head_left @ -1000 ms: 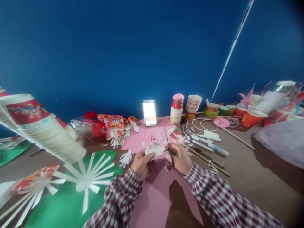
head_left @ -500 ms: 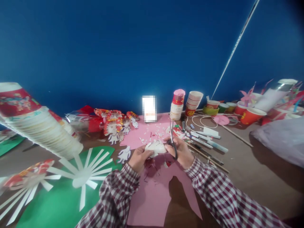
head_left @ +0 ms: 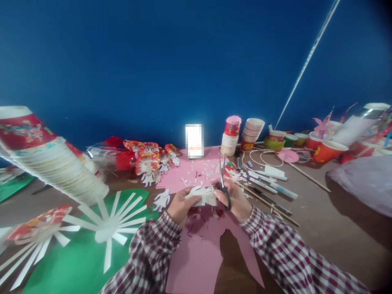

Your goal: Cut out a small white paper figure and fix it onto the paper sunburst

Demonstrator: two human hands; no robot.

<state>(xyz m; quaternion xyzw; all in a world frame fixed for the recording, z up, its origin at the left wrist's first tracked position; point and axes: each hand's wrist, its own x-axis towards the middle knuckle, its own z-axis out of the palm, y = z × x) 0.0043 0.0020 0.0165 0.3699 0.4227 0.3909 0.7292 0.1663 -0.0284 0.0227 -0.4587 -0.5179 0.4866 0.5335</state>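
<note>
A white paper cutout (head_left: 200, 195) is pinched in my left hand (head_left: 181, 205), thumb on top, above the pink paper sheet (head_left: 192, 261). Black-handled scissors (head_left: 223, 179) sit in my right hand (head_left: 234, 200), their blades pointing up and away from me, a little apart. The right fingertips also touch the right side of the cutout. A small white paper figure (head_left: 161, 200) lies left of my left hand. Just beyond my hands, paper scraps (head_left: 196, 174) are scattered over a second pink sheet (head_left: 171, 181).
At left, a tilted stack of paper cups (head_left: 67, 163) and a green sheet (head_left: 73, 261) with a white paper fan of strips (head_left: 107, 226). Coloured paper figures (head_left: 148, 155) lie at the back. Right stand more cups (head_left: 252, 132), pens (head_left: 266, 181), sticks and a plastic bag (head_left: 364, 183).
The paper cutout has turned in my fingers and now shows more of its flat shape. My right hand keeps the scissors. The whole view has shifted slightly.
</note>
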